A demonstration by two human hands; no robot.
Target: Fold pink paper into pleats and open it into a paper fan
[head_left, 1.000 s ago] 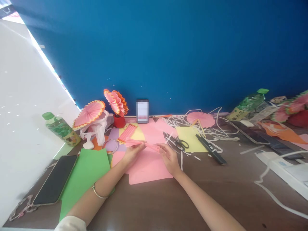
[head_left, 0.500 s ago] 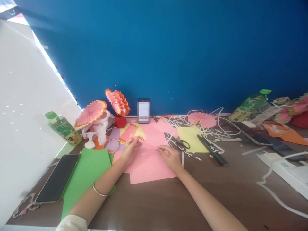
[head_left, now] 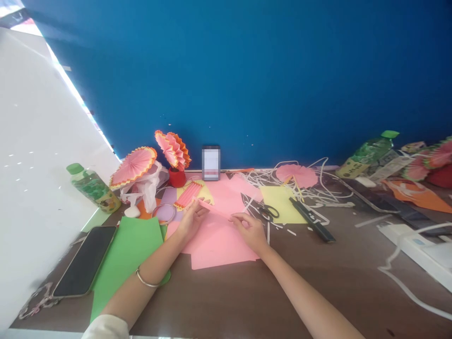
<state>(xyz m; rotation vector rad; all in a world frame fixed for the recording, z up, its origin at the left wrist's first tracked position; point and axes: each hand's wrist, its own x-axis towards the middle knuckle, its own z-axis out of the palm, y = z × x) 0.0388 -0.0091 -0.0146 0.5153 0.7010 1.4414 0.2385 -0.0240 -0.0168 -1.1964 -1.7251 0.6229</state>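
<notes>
A narrow folded strip of pink paper point(head_left: 216, 211) stretches between my two hands. Its left end is pinched in my left hand point(head_left: 191, 219), and its right end sits between the thumb and fingers of my right hand point(head_left: 250, 230). Below the strip lie loose sheets of pink paper point(head_left: 222, 245). Just behind my left hand rests a pleated pink paper piece point(head_left: 189, 194) with orange and yellow edges. Black-handled scissors point(head_left: 270, 212) lie to the right of my right hand, partly over a yellow sheet point(head_left: 278, 197).
Green paper point(head_left: 130, 254) and a dark phone point(head_left: 86, 261) lie at left, by a tilted bottle point(head_left: 92, 188). A small phone point(head_left: 211, 162) stands against the blue wall. Paper flowers point(head_left: 173, 148), white strips point(head_left: 263, 178), a black pen-shaped tool point(head_left: 312, 221) and a white power strip point(head_left: 413, 249) surround the work.
My left fingers have shifted slightly at the strip's left end, which now shows more openly and slants up to the left. My right hand has hardly moved.
</notes>
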